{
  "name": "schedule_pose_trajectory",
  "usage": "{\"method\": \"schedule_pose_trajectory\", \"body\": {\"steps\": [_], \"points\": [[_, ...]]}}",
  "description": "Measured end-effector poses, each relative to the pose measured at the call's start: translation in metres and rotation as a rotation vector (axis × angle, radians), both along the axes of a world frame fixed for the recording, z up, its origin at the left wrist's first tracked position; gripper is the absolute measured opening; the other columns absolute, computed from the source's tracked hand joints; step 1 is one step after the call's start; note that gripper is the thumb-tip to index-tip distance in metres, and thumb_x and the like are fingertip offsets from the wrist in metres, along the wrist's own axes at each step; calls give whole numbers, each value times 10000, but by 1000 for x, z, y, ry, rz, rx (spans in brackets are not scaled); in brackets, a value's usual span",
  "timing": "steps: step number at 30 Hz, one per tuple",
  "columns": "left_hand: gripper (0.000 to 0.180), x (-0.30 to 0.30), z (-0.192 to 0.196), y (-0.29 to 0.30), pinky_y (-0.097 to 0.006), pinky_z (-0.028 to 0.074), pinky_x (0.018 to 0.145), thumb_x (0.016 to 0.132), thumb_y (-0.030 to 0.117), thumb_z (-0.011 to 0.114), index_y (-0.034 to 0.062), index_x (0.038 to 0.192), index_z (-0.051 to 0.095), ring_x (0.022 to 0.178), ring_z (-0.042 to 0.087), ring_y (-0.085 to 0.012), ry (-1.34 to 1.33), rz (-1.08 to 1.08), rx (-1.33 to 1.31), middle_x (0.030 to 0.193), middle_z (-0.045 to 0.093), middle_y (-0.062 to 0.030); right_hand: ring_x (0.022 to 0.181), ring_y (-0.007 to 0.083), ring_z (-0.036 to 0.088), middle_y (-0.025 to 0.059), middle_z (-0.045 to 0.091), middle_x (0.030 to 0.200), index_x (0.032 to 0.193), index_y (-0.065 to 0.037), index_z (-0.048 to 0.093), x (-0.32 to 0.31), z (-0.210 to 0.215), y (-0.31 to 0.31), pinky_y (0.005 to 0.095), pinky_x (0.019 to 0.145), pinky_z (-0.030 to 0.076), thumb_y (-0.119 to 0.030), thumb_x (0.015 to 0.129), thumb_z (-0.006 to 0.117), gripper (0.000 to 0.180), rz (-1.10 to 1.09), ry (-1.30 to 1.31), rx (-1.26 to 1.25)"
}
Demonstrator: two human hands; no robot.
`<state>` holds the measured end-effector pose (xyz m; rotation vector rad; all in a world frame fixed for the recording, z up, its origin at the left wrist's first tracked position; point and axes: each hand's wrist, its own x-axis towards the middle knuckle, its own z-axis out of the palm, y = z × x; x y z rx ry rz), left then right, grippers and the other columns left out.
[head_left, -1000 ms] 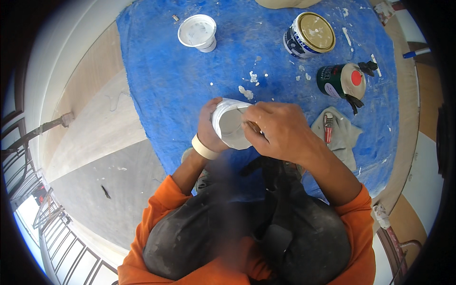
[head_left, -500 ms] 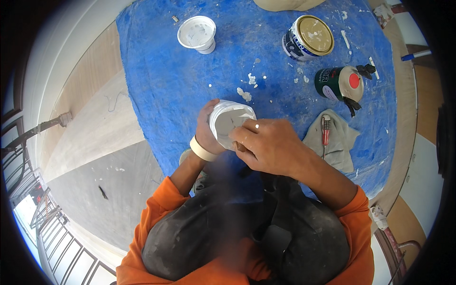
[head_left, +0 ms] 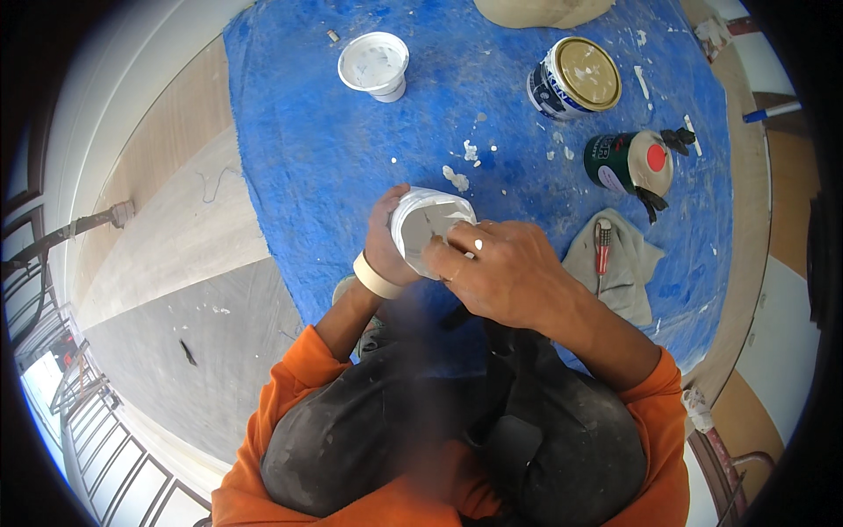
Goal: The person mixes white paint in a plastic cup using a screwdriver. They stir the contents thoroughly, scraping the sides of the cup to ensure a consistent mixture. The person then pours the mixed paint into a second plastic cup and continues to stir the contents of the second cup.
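Observation:
My left hand [head_left: 384, 241] is wrapped round the side of a white plastic tub [head_left: 405, 211], which tilts toward me. Inside the tub, a smooth grey-white surface shows, with a small dark mark on it. Over the tub's right rim, my right hand [head_left: 505, 268] is closed, fingertips pinched together at the opening. Whatever those fingers hold is hidden by the hand. A white blob sticks to the right hand near the knuckles. Both hands are above the near part of a paint-spotted blue sheet [head_left: 351, 149].
Further off stand a white cup [head_left: 374, 60], a paint can with a gold lid [head_left: 588, 74] and a dark green can [head_left: 610, 161] with black scraps on it. To the right, a red-handled screwdriver [head_left: 602, 250] lies on a grey cloth [head_left: 628, 285]. White flecks dot the sheet.
My right hand has turned slightly at the tub's rim, and a brown end seen under its fingers before is now out of sight. The left hand keeps its hold.

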<state>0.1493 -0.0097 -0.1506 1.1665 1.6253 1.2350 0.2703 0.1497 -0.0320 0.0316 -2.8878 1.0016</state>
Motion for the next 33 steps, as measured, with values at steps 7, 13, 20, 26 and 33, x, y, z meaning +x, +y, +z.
{"method": "schedule_pose_trajectory", "body": {"steps": [7,13,20,26,33], "points": [[488,-1,5,4,-472,470,1002,979,421,362,116,1359,383,1164,578,-309,-176,42,-5,1217,604,-148,651,323,671,115,655,757,869,-60,598,-2,-2,2,430,531,527,-200,842,652,153,-86,69,-157],[488,2,-3,-2,-484,456,1017,964,429,381,122,1342,404,1157,581,-324,-118,77,-15,1217,602,-162,649,338,665,119,665,762,898,-80,584,0,-6,7,444,545,518,-226,858,650,165,-86,-39,-186],[471,4,-5,0,-486,446,1032,955,414,400,123,1325,418,1132,590,-319,-321,122,33,1215,599,-163,655,360,656,158,661,787,898,-80,583,1,-4,15,444,552,516,-223,860,648,162,-50,-146,-130],[468,5,-25,-9,-472,445,1038,961,405,392,107,1322,415,1132,590,-307,-224,190,-23,1216,599,-160,644,361,656,171,658,791,924,-69,579,-3,-1,23,456,556,513,-213,870,639,165,-143,-93,-92],[698,2,2,-3,-406,440,1051,832,262,732,54,1361,327,1143,590,-239,118,125,65,1226,593,-139,649,367,655,153,654,755,921,-76,573,-5,-10,15,457,555,511,-217,871,640,164,-171,-12,-136]]}}
